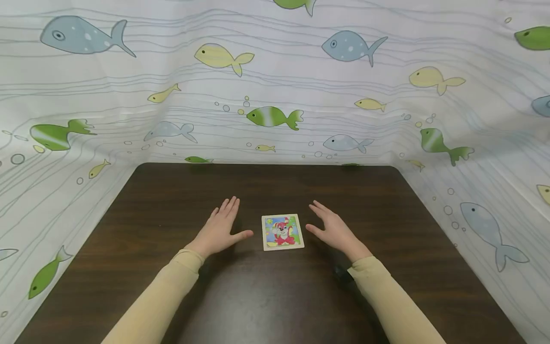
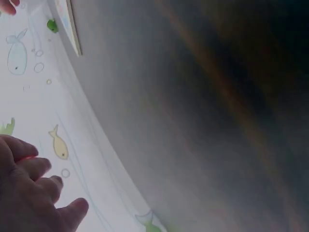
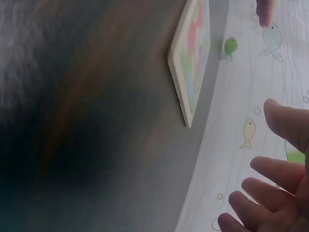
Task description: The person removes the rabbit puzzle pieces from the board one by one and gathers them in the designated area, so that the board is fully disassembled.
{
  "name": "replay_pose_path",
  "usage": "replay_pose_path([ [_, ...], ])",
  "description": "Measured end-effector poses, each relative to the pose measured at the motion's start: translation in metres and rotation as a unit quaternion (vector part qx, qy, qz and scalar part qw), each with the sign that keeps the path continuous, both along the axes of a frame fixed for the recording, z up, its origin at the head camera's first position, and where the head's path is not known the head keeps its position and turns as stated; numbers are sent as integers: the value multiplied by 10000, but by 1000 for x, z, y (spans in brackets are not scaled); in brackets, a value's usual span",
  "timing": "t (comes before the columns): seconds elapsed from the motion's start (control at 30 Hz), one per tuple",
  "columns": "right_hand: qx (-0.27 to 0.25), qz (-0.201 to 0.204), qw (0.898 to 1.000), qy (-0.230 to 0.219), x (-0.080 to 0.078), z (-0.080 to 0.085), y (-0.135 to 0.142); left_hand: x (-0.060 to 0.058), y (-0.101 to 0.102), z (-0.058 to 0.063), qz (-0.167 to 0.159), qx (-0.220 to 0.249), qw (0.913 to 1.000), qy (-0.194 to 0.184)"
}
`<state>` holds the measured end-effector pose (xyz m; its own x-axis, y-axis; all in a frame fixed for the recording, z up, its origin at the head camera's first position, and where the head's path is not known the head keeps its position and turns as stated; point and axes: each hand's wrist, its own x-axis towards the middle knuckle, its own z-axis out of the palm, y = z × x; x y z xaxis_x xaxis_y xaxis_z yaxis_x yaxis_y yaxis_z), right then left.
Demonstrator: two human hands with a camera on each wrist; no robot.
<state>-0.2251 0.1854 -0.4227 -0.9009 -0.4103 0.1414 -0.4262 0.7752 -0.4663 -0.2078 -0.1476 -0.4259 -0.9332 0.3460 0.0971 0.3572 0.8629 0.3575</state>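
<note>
A small square picture puzzle (image 1: 282,232) with a pale frame lies flat on the dark wooden table. Its picture has a red and white cartoon animal on a blue and green ground. To its left is my left hand (image 1: 220,230), fingers spread and thumb pointing toward the puzzle, apart from it. On the other side my right hand (image 1: 334,231) is held with its fingers extended, also not touching the puzzle. The right wrist view catches the puzzle (image 3: 193,63) edge-on, beyond the right hand (image 3: 275,188). Only a corner of it appears in the left wrist view, above the left hand (image 2: 34,188).
The dark brown table (image 1: 266,296) runs back to a white curtain (image 1: 275,81) printed with fish, which hangs along the back and both sides. Light-coloured sleeves (image 1: 154,291) cover both forearms. A dark object (image 1: 342,273) shows under the right wrist.
</note>
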Motion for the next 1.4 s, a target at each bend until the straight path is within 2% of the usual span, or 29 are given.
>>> replay_pose_path([
  [0.4, 50, 121, 9998, -120, 0, -8, -14, 0, 15, -5, -298, -145, 9994, -64],
  [0.77, 222, 169, 9989, -380, 1, -14, -17, -2, 36, -6, -592, -235, 9957, -679],
  [1.13, 408, 291, 9972, -553, 0, -20, -15, -2, 42, -5, -716, -823, 9877, -1123],
  [1.4, 403, 208, 9960, -766, -2, -26, -17, -5, 47, -3, -770, -883, 9854, -1237],
])
